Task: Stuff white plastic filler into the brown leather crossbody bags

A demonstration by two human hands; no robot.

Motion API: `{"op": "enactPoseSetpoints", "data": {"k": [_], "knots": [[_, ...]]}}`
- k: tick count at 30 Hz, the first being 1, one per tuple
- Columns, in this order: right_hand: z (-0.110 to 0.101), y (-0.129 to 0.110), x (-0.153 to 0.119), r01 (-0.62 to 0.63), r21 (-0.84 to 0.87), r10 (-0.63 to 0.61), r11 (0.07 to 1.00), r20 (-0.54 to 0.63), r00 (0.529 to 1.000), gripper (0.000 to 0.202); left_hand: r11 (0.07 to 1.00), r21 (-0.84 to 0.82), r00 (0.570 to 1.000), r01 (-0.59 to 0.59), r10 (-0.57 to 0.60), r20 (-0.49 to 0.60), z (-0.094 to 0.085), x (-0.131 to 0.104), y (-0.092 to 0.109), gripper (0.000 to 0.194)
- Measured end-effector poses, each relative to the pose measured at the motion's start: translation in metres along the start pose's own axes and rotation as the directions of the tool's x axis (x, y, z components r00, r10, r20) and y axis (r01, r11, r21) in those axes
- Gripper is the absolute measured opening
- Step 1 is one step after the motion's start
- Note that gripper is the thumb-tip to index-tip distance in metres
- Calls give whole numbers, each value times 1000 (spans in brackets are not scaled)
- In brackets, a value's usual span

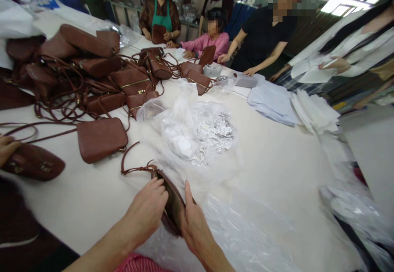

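I see both hands at the near edge of a wide white desk (277, 173). The left hand (146, 212) and the right hand (192, 222) are closed around a small brown leather purse (172, 204), one on each side, holding it upright with its opening facing up. The left fingers curl over the top edge; the right thumb presses the right side. The purse's thin strap (132, 161) loops out onto the desk to the far left of it.

Just beyond the purse lies a clear plastic bag (197, 132) filled with many small white sachets (220, 134). They carry dark print, but it is too small for me to read. More crumpled clear plastic (243, 231) lies under and to the right of the hands.

To the left, a single brown purse (101, 138) lies flat, and a heap of matching brown purses (92, 71) with tangled straps fills the far left of the desk. At the left edge another person's hand (8, 149) rests on a dark brown purse (35, 163).

On the right lie stacks of pale folded sheets (273, 101). Several people (212, 38) work along the far side. I can read no brand or label anywhere.
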State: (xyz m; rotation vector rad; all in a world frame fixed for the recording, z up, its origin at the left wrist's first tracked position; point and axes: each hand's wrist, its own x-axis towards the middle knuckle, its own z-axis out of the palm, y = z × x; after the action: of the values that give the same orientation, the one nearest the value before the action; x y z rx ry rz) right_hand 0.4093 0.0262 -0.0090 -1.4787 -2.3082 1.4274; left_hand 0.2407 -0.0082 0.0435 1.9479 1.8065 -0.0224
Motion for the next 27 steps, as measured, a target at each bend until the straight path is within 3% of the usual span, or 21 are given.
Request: {"op": "enactPoseSetpoints", "data": {"k": [4,7,9,11,13,14,16,18,21,25,27], "knots": [[17,-3,-12,215,305,-211,928,-49,976,75,999,44,992,1,-6,130,1,0,30,37],[13,1,-18,257,347,-310,902,106,945,78,997,52,976,-62,50,210,6,-6,39,33],[1,3,-17,298,228,-343,927,194,919,70,997,78,978,8,-24,207,11,-10,40,43],[-16,1,-9,397,-11,-393,918,119,912,59,988,108,969,108,-129,209,17,-13,39,64],[-32,-3,3,503,-275,-514,819,34,857,60,982,106,963,155,-175,205,26,-16,35,72],[-39,-6,11,556,-371,-581,744,51,812,62,984,91,966,151,-166,196,31,-18,32,70],[-47,-8,23,664,-443,-667,602,179,723,66,990,59,975,131,-140,171,41,-24,24,65],[-47,-1,32,722,-418,-695,551,250,675,62,991,43,974,129,-135,183,50,-33,14,57],[-34,19,35,719,-372,-722,587,163,673,49,990,25,965,137,-139,223,50,-45,3,48],[-13,36,30,693,-303,-730,654,-14,683,31,946,-313,991,88,-51,123,28,-34,3,70],[-9,36,28,691,-285,-726,664,-24,688,28,906,-422,998,36,-9,65,18,-19,2,72]]}}
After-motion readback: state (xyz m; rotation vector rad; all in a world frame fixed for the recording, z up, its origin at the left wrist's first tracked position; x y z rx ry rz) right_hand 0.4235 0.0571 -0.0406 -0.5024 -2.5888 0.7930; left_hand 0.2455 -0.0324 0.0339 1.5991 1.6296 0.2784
